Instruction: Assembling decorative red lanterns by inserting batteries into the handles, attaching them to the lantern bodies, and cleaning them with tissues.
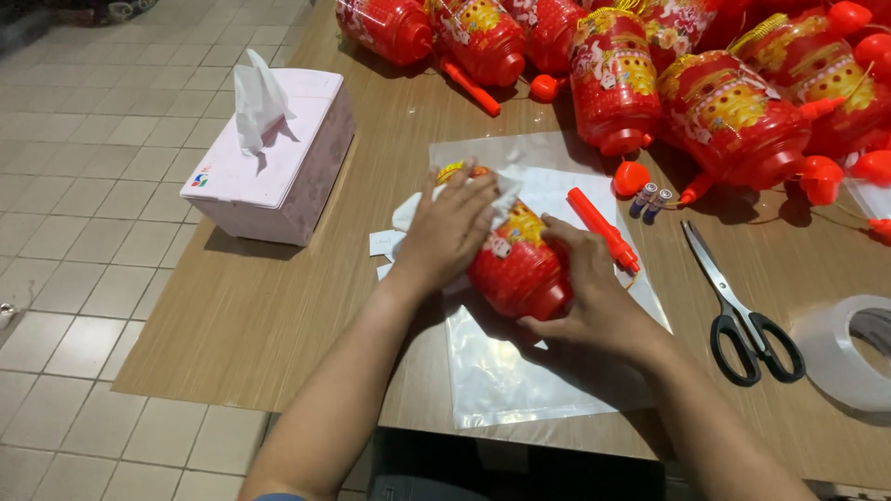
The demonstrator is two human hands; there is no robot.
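Well to the left of the hands a pink tissue box [278,162] stands on the bench [251,325], one tissue sticking up. The left hand [450,232] lies flat, fingers spread, pressing a white tissue [408,211] onto the upper end of a red plastic lantern [515,264]. The right hand [589,288] cups the lantern's lower end, closed around it, over a clear plastic bag [501,371]. Just right of it lie a red handle stick [603,227], two small batteries [650,199], scissors [742,315] and a tape roll [849,353]. Beyond the hands, many like lanterns [733,121] are heaped; this one seems mid-wipe, not yet bagged.
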